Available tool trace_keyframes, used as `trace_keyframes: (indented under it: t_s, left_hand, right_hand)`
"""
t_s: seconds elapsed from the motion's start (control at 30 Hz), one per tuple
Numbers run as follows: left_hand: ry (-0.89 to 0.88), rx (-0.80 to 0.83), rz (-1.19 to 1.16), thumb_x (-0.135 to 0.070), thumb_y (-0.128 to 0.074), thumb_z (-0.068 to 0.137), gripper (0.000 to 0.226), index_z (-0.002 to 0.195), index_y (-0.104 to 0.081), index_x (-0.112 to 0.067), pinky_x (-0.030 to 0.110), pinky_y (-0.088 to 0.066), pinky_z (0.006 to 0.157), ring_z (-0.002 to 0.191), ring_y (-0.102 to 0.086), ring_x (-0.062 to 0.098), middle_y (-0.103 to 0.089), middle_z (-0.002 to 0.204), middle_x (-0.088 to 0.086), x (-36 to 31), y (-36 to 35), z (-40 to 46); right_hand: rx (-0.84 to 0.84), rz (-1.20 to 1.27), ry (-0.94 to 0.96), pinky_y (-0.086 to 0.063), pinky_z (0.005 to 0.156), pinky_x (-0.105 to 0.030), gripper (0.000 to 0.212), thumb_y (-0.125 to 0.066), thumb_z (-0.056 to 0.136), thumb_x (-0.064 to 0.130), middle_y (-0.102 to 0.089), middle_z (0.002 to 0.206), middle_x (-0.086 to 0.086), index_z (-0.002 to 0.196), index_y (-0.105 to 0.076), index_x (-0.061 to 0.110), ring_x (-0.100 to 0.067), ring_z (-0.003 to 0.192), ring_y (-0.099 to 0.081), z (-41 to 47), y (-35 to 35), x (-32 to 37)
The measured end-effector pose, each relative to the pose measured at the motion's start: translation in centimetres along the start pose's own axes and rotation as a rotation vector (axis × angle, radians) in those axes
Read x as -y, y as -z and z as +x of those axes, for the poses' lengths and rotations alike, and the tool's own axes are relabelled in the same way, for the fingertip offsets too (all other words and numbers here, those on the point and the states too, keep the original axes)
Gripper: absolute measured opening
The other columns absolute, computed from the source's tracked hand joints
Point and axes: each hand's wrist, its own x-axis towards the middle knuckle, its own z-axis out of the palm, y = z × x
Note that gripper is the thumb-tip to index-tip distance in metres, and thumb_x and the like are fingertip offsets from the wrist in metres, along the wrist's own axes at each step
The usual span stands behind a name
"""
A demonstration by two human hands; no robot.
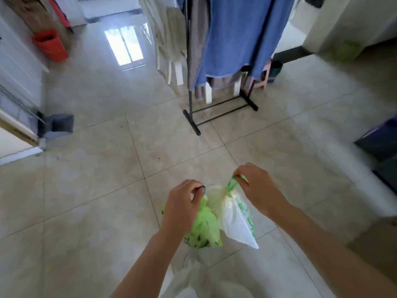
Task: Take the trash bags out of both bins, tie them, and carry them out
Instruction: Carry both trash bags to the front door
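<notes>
Head view, L to R. Far L: orange plastic bin (51,45) w/ liner, tapered, standing by the wall; below it a grey dustpan (57,125), boxy, leaning at a door frame. Floor (90,190): glossy beige tiles, thin grout lines, window glare near top. Centre bottom: left hand (182,204), fingers curled, pinching the dark-green drawstring of a light-green trash bag (204,226), thin crinkled film, gathered at the neck, hanging clear of the floor. Touching its R side: white trash bag (234,218), smooth translucent film w/ green print, tapering to a pointed lower corner, neck cinched. Its green drawstring loop (233,183) is hooked over the curled fingers of the right hand (257,186). Both bags hang between the forearms, approx. in front of the person. Upper centre-R: black metal drying rack (221,108), tubular feet, draped w/ blue towel (236,39) and grey cloth. Far R: dark-blue box (382,138), blurred.
</notes>
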Motion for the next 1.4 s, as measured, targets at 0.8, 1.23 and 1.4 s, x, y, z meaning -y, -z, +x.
trace_keyframes:
  t_s: [0.8, 1.23, 1.4]
  left_hand:
    - [-0.215, 0.189, 0.03, -0.019, -0.064, 0.085, 0.008, 0.079, -0.068, -0.016, 0.028, -0.049, 0.064, 0.069, -0.067, 0.016, -0.072, 0.073, 0.0, -15.3, -23.0, 40.8]
    - [-0.337, 0.387, -0.096, -0.018, -0.061, 0.086, 0.009, 0.082, -0.069, -0.014, 0.031, -0.05, 0.061, 0.064, -0.062, 0.016, -0.069, 0.071, 0.001, -26.7, -39.8, 61.9]
    - [-0.426, 0.45, -0.072, -0.023, -0.056, 0.085, 0.016, 0.081, -0.069, -0.014, 0.031, -0.05, 0.061, 0.065, -0.064, 0.018, -0.069, 0.07, 0.002, -33.2, -47.0, 71.3]
  right_hand:
    - [-0.322, 0.111, -0.386, -0.045, 0.083, -0.034, 0.014, -0.055, 0.09, 0.014, -0.067, 0.1, -0.001, 0.092, -0.068, 0.016, -0.024, 0.1, -0.055, 23.1, 17.2, -26.3]
    - [-0.435, 0.071, -0.631, -0.047, 0.08, -0.036, 0.013, -0.055, 0.089, 0.016, -0.067, 0.097, -0.003, 0.093, -0.067, 0.015, -0.026, 0.105, -0.053, 36.8, 28.6, -44.8]
    - [-0.497, 0.073, -0.754, -0.047, 0.079, -0.038, 0.014, -0.053, 0.09, 0.017, -0.066, 0.099, -0.005, 0.094, -0.067, 0.014, -0.025, 0.105, -0.051, 41.4, 34.8, -53.0]
